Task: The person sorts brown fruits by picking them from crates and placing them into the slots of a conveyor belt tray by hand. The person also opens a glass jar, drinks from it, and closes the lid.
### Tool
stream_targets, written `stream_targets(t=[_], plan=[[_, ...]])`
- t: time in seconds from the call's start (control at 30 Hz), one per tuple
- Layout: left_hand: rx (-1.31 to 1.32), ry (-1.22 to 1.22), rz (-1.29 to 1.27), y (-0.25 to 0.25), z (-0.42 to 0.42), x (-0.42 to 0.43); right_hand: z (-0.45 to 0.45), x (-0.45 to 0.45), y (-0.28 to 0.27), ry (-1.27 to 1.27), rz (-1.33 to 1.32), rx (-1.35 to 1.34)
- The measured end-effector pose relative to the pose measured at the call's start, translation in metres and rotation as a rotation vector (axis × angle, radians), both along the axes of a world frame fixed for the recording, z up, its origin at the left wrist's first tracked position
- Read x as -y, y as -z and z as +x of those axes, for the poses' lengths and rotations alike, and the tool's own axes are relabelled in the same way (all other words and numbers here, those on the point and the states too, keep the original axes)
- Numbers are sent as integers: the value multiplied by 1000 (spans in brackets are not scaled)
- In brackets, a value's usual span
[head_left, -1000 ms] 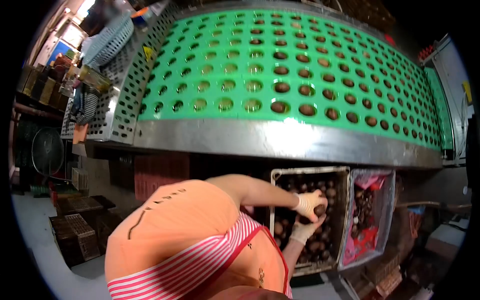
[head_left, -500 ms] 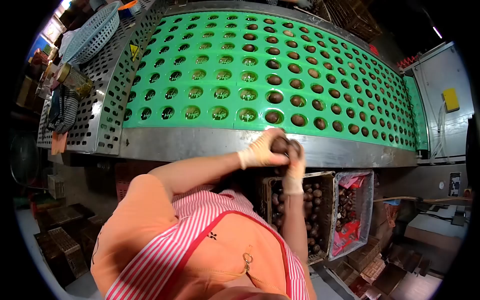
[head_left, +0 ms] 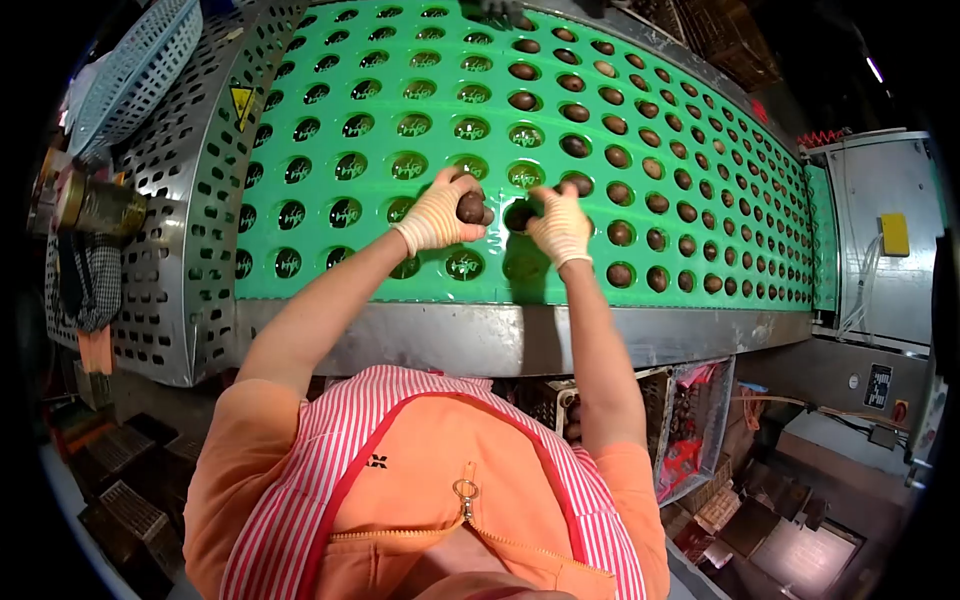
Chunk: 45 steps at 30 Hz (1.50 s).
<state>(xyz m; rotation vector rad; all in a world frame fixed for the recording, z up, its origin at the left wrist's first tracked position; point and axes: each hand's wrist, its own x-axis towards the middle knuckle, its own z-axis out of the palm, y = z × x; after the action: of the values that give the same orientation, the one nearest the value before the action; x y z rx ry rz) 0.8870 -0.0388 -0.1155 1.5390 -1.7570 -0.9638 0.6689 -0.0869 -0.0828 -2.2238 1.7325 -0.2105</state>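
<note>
Both of my hands are over the green tray belt [head_left: 500, 150], wearing pale striped gloves. My left hand [head_left: 438, 215] is closed on brown round nuts [head_left: 471, 207], near the cups at the belt's front. To its right, my right hand [head_left: 560, 222] is bent over a dark cup, with a brown nut [head_left: 576, 184] at its fingertips; the fingers partly hide what they touch. Cups right of my hands hold brown nuts, one per cup. Those to the left show only wet, shiny bottoms.
A steel rim [head_left: 400, 335] runs along the belt's front. Perforated steel [head_left: 170, 250] and a blue basket [head_left: 135, 75] stand left. Below the rim are a crate [head_left: 655, 405] and a grey bin [head_left: 720, 430]. At the far edge is another person's dark-gloved hand [head_left: 500, 10].
From the crate, my hands came up with nuts past the steel rim and moved apart over the belt. The view has shifted closer to the belt.
</note>
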Motion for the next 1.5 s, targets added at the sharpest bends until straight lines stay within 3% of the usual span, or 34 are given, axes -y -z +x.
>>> stream_targets(t=[0.07,0.1,0.2,0.27,0.3,0.33,0.4,0.43,0.47,0.53,0.6,0.67,0.73,0.8,0.87,0.97,1.03,1.07,1.13,1.2,1.3,1.4,1.43,1.47,1.5], plan=[[14,121,-115,-3,16,21,5,28,-14,-94,-9,102],[-39,238,-2,-1,27,37,6,47,-3,-196,50,114],[-8,332,-97,-1,48,71,6,76,-5,-316,196,-14],[107,345,185,-20,55,100,7,93,-8,-84,207,295],[240,161,-16,-33,54,95,12,100,-5,-51,75,402],[396,168,-22,-25,54,113,17,110,3,-15,-60,504],[553,304,-59,-20,50,138,21,133,56,-118,-55,603],[620,322,0,-17,45,147,24,141,58,-298,-49,105],[688,345,59,-13,42,153,26,130,67,-368,-258,-27],[589,286,-65,-6,47,148,24,116,61,-292,-377,5],[327,141,-53,-20,42,124,18,93,31,-126,-375,324],[159,155,-53,-32,11,82,2,70,26,109,-316,592],[65,380,-164,-32,-37,33,-10,44,26,200,-294,655],[179,471,-45,-23,-87,-7,-15,28,23,232,-266,771],[323,502,-202,9,-118,-20,-14,7,3,277,-208,925],[341,432,-380,11,-105,-26,-34,-35,-15,314,-250,767],[385,309,-449,-8,-74,-21,-43,-72,-27,418,-234,845],[484,194,-428,-15,-58,-20,-66,-91,-11,486,-240,663],[687,152,-174,-30,-22,-12,-77,-121,1,465,-255,757],[773,168,-50,-1,-1,-8,-94,-153,19,481,-212,599],[554,196,-289,19,11,-18,-88,-192,29,454,-209,596],[545,223,-339,23,19,-22,-77,-221,34,297,-357,477],[638,229,-149,-7,12,-20,-75,-225,43,266,-370,413],[593,148,-194,-5,-4,-32,-75,-250,36,295,-233,357],[636,175,-82,9,-26,-49,-71,-293,39,391,-390,372]])
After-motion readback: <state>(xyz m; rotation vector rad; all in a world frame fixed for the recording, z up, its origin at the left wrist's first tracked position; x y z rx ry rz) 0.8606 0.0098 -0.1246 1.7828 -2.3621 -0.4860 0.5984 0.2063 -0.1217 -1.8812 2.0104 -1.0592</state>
